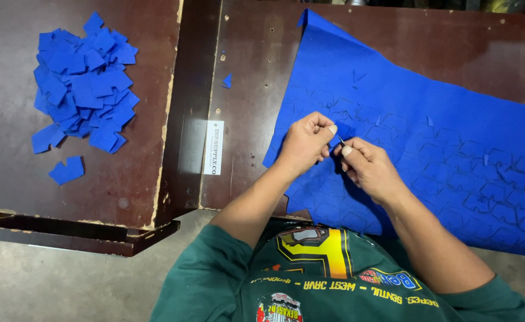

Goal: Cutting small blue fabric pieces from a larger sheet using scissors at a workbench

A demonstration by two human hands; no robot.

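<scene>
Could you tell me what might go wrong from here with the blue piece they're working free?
The left hand pinches a small blue piece right beside what looks like a thin blade in the right hand, so a slip might nick a fingertip. Pulling could also tear the piece or the pre-cut sheet. The sheet overhangs the table edge and might slide off.

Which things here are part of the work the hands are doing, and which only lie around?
In use: left hand, right hand, small blue piece, blue sheet.
Lying about: pile of blue pieces, white label, brown table.
</scene>
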